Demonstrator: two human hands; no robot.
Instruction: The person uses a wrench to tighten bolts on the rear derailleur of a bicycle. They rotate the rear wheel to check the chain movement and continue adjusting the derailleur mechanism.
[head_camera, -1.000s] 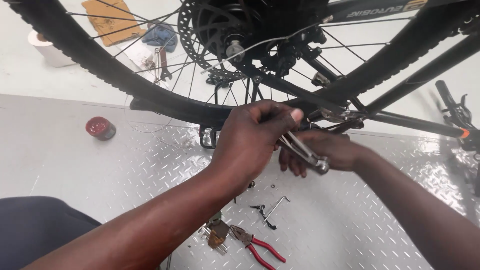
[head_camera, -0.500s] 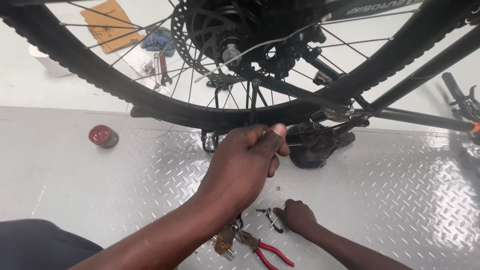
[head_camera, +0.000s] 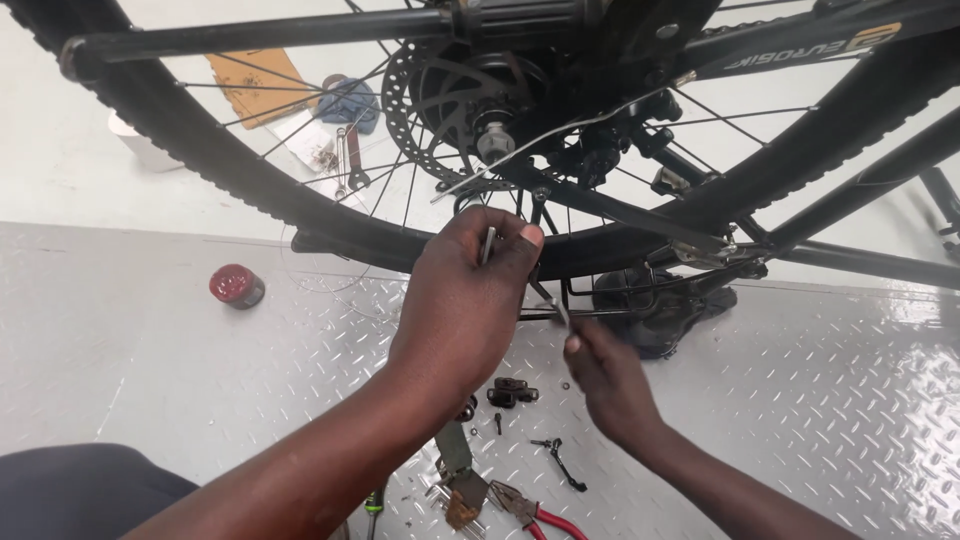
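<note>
Right now we hold our left hand (head_camera: 462, 305) up against the lower rim of the bicycle wheel (head_camera: 230, 185), forearm rising from the lower left, fingers curled shut around a slim metal tool (head_camera: 489, 245) pinched under the thumb. Our right hand (head_camera: 610, 385) reaches in from the lower right, wrist bent, fingertips nipped narrow on a thin metal pin (head_camera: 556, 308) just beside the black wire stand (head_camera: 610, 310). Below both hands, small black parts (head_camera: 512, 393) and red-handled pliers (head_camera: 540, 515) lie on the grey tread-plate floor (head_camera: 820, 400), with a red cap (head_camera: 236, 285) well off to the left
</note>
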